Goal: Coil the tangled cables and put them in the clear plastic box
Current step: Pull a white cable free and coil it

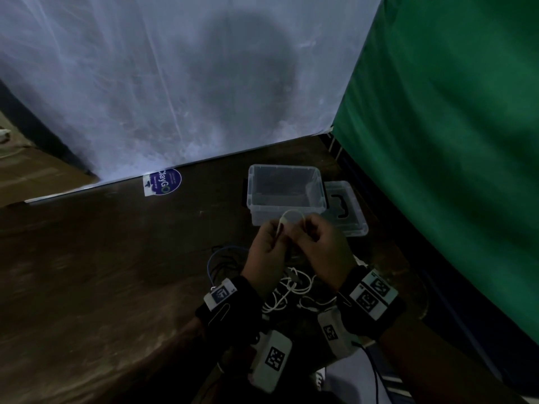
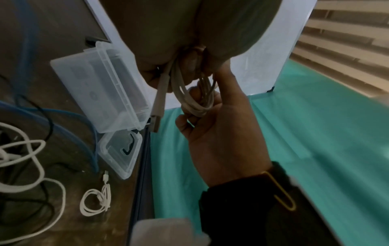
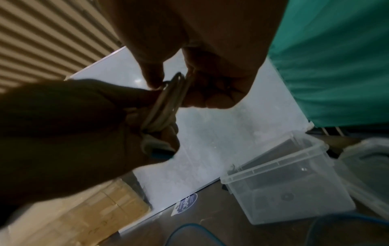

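Dark brown counter point(image 1: 87, 258) runs under everything, backed by a white sheet and green cloth. Nearest lies the tangle of white, black and blue cables point(image 1: 287, 290). Above it, the left hand point(image 1: 267, 249) and right hand point(image 1: 323, 243) both pinch a small white cable coil point(image 1: 291, 218), fingers curled around its loops. Just beyond stands the clear plastic box point(image 1: 285, 196), open, with its lid point(image 1: 347, 211) lying beside it.
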